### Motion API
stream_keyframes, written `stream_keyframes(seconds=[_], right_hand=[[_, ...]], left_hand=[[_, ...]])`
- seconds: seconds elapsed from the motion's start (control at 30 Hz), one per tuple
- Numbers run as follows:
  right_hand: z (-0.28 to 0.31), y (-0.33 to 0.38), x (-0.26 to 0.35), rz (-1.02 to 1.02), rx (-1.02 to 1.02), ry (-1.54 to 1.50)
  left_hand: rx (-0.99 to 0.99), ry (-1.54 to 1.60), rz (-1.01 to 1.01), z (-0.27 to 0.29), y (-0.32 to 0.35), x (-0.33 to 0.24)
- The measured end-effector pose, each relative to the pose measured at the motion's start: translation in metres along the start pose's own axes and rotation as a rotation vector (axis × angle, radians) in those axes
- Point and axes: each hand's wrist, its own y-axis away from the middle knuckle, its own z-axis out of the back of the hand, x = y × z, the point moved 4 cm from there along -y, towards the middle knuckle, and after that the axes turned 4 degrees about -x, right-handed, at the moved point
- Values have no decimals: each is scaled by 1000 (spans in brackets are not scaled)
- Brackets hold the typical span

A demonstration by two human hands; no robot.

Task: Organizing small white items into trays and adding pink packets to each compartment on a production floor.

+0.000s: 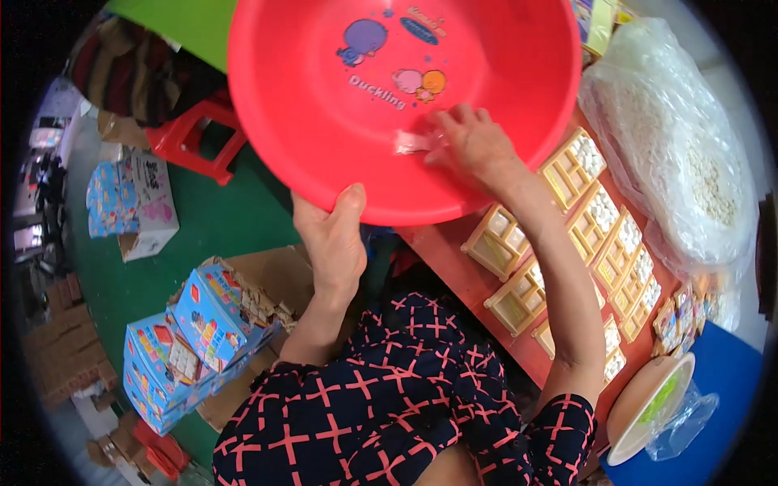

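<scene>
A large red plastic basin (300, 138) with printed cartoon animals on its bottom fills the top middle, tilted toward me. My left hand (331, 243) is closed on its near rim, thumb on the inner side. Inside the basin, my right hand (470, 146) is slightly blurred by motion, its fingers bent around a small clear plastic packet (412, 143). The packet's contents are too small to make out. Beneath my right forearm stand several small cream compartment trays (519, 301), some holding white pieces.
The trays stand on a red-brown table (486, 279). A big clear bag of white pieces (673, 154) lies at the right, above a pale bowl with green bits (622, 421). Blue printed boxes (212, 316) sit at the lower left; a red stool (198, 146) stands beyond.
</scene>
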Motion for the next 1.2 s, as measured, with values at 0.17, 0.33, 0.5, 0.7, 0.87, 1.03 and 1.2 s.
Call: stream_keyframes(seconds=[0.17, 0.33, 0.5, 0.7, 0.87, 1.03, 1.2], right_hand=[[-1, 16, 23, 208, 102, -221], [38, 48, 9, 141, -4, -361], [92, 146, -4, 42, -459, -94], [91, 303, 1, -613, -675, 383], [80, 441, 81, -1301, -557, 669], [21, 522, 145, -1921, -585, 429], [-63, 584, 165, -2254, -504, 262]], left_hand=[[-2, 0, -16, -8, -4, 0], [93, -348, 172, -41, -1, -8], [413, 19, 373, -96, 10, 4], [1024, 63, 598, -172, 148, 20], [1776, 8, 1000, -168, 311, 15], [2505, -157, 782, -132, 427, 21], [2352, -66, -1414, -115, 476, 87]])
